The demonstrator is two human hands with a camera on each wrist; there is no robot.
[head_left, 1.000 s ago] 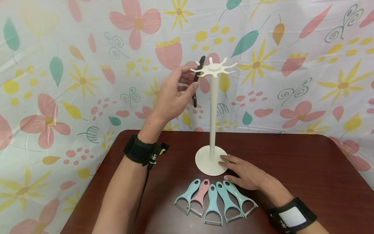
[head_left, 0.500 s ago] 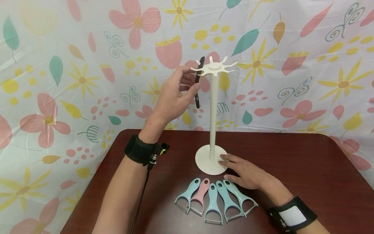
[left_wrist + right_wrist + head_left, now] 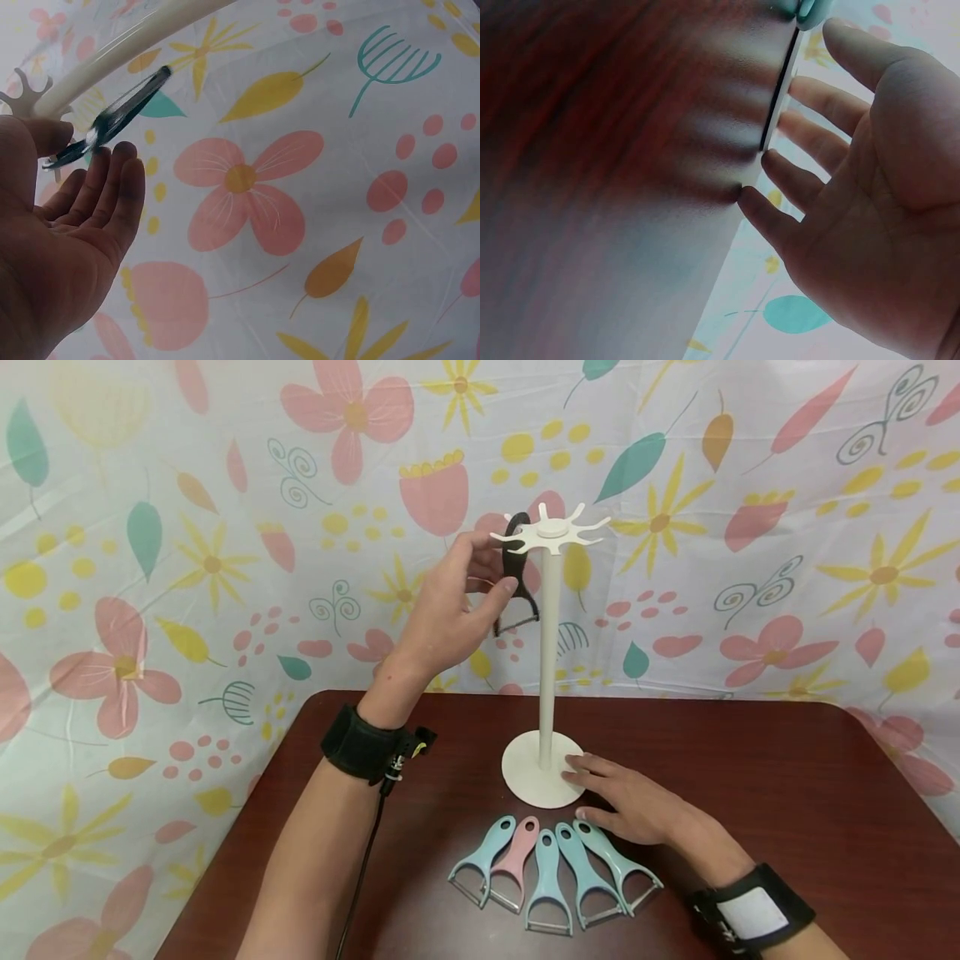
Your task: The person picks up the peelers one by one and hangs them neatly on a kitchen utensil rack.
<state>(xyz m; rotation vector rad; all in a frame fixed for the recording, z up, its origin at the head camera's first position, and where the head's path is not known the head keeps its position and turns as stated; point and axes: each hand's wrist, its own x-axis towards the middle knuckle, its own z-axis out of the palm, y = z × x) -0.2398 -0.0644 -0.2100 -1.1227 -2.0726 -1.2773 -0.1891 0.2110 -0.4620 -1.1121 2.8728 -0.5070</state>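
Left hand [image 3: 450,602] has a black peeler [image 3: 514,558] pinched by its handle, blade end down, right up at the left-side prongs [image 3: 534,538] of a white stand [image 3: 547,652]. Can't tell from here if a prong's actually through the handle's hole. Right hand [image 3: 633,802] is just resting, fingers loose, tips on the stand's round base [image 3: 523,777]. Right in front, five more peelers [image 3: 547,864] fan out on a dark reddish table [image 3: 750,760], one pink, rest bluish. Flowery sheet [image 3: 480,410] behind.
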